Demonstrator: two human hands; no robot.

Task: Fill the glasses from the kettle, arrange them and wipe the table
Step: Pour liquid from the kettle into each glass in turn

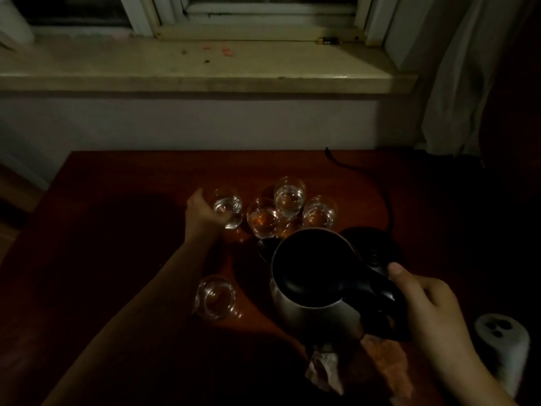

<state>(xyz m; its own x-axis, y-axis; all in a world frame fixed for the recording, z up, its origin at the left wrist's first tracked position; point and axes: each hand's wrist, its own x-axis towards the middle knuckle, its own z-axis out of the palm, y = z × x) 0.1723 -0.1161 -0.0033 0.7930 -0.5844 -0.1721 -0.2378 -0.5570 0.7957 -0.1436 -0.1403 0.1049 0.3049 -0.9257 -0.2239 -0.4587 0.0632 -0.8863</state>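
Centrally, the steel kettle (316, 291) hangs over the red table (123, 206), its black handle gripped by the right hand (430, 306) at 4 o'clock. The left hand (202, 213) curls round a filled glass (228, 208) at 10 o'clock; three glasses (289, 196) cluster at 12, one empty glass (216, 297) at 8.

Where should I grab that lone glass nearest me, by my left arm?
Grip the lone glass around its side wall, coming from the left. It looks upright with an open rim, and the kettle crowds its right.
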